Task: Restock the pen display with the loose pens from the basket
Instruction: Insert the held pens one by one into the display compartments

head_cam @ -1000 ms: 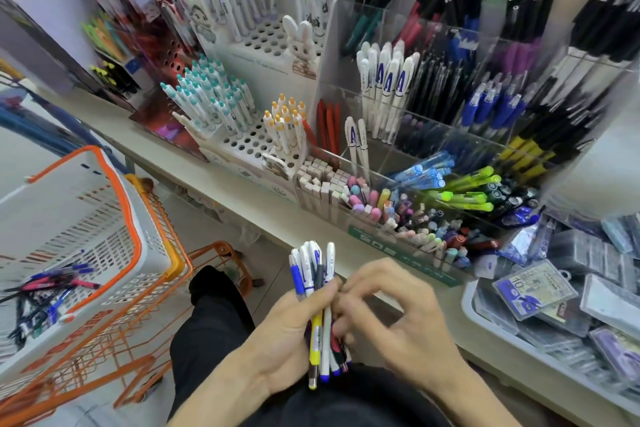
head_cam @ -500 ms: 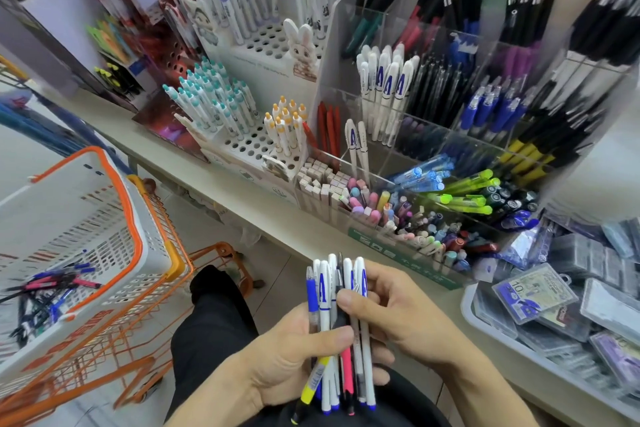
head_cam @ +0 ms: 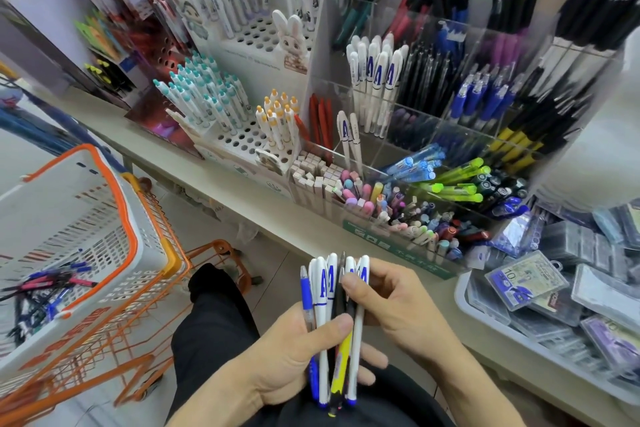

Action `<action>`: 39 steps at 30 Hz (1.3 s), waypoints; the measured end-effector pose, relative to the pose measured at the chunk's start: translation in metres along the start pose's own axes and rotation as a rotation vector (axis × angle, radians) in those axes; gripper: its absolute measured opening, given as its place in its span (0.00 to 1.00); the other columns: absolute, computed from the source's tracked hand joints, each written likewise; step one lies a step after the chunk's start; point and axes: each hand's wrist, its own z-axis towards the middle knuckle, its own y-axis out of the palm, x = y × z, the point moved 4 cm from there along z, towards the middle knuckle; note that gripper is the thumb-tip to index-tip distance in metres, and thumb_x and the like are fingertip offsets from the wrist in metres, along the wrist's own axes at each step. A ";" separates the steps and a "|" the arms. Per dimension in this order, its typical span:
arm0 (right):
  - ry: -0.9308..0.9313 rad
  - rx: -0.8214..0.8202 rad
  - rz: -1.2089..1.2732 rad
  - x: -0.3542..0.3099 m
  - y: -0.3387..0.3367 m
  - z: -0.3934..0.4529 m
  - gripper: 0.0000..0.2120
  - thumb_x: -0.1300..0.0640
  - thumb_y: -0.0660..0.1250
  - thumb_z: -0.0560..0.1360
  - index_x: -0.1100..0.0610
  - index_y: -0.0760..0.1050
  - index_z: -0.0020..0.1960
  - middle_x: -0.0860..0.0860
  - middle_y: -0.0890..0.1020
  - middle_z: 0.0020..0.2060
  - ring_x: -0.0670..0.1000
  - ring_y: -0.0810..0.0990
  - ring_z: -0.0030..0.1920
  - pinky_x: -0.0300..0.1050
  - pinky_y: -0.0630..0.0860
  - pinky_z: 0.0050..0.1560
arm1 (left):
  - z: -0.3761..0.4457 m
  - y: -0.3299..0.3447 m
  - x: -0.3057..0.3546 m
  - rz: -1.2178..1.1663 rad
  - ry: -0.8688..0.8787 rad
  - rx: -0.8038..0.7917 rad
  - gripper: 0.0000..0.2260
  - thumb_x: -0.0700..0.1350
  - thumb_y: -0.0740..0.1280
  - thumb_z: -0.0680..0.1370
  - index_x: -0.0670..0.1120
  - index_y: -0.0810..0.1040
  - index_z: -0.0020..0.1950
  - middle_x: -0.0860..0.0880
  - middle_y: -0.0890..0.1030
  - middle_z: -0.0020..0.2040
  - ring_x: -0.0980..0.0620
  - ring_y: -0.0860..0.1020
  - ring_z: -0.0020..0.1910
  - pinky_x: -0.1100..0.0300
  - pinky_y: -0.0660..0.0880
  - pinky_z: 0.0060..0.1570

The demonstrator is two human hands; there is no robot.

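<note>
Bundle of pens point(head_cam: 332, 326) was gripped upright in left hand point(head_cam: 294, 354), caps up, long axis near vertical, in front of lap. Blue "A" was printed on white caps. Right hand point(head_cam: 391, 305) was curled, thumb and fingertips pinching cap ends. Matching "A" pens point(head_cam: 375, 80) were stocked in clear acrylic display point(head_cam: 346, 28) behind. "10" was legible on boxed pack point(head_cam: 523, 282) at right. More loose pens point(head_cam: 45, 291) were left in white-and-orange basket point(head_cam: 114, 229) at left.
</note>
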 end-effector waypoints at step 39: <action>-0.987 0.562 -1.076 -0.165 -0.023 0.095 0.08 0.61 0.75 0.76 0.63 0.83 0.53 0.53 0.87 0.44 0.47 0.86 0.41 0.42 0.84 0.46 | -0.010 -0.026 -0.010 -0.118 0.101 0.360 0.17 0.41 0.68 0.79 0.41 0.73 0.67 0.41 0.76 0.44 0.49 0.74 0.32 0.57 0.74 0.30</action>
